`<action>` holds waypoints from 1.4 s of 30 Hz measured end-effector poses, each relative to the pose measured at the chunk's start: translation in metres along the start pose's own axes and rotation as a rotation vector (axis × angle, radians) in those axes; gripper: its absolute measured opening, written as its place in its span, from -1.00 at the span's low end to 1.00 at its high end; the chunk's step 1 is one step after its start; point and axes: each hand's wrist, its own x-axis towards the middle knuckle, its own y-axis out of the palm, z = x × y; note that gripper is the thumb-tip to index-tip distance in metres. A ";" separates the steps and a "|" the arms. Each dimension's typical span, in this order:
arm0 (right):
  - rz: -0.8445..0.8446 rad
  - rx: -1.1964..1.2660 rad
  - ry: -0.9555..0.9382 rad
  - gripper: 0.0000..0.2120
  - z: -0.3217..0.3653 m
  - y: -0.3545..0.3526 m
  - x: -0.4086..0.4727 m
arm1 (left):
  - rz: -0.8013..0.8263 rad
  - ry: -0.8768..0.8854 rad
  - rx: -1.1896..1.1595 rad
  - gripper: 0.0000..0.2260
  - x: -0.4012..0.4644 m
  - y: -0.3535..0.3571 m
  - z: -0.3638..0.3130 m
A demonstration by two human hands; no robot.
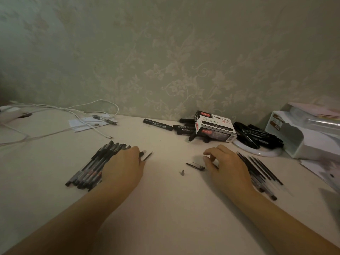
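A short dark pen part (195,166) lies loose on the bench (165,203), in the open stretch between the two hands. Its long axis runs nearly left to right, with the pointed end toward the left and the blunter end toward the right. A small cone tip (182,172) sits just beside it on the near left, apart from it. The right hand (227,163) is by far the nearer. It hovers just to the right of the blunt end with its fingers loosely curled, thumb and forefinger a little apart, and nothing visible between them. A pinch from that side would likely meet the part end-on, so the hand would probably need to come over the top and across the axis. The left hand (123,164) is well apart, lying over the far ends of a row of gel pens (83,172). A thin refill (148,156) and a dark pen end jut out past its fingertips; I cannot tell whether it pinches them or only covers them. Behind the right hand is a fan of refills and barrels (261,169). Farther back by the wall are a marker box (215,127), loose black markers (158,124), a white cable (95,127) and a white desk organiser (301,142).
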 end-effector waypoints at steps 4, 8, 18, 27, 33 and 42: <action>0.002 0.010 0.009 -0.88 0.000 0.001 0.000 | 0.021 0.030 0.087 -0.85 0.001 -0.003 -0.003; 0.009 0.009 0.019 -0.90 -0.001 0.002 -0.001 | 0.018 0.046 0.110 -0.83 -0.001 -0.006 -0.005; 0.208 0.916 0.216 -0.76 0.036 -0.014 0.002 | -0.172 0.377 -0.340 -0.90 -0.020 -0.020 -0.037; 0.273 1.158 0.317 -0.86 0.048 -0.001 -0.005 | -0.080 0.466 -0.420 -0.90 -0.024 -0.009 -0.039; -0.006 1.143 0.504 -0.77 0.030 -0.004 0.003 | -0.003 0.474 -0.472 -0.84 -0.021 -0.005 -0.032; 0.013 1.340 0.525 -0.76 0.035 -0.002 0.003 | 0.034 0.502 -0.499 -0.88 -0.022 -0.003 -0.032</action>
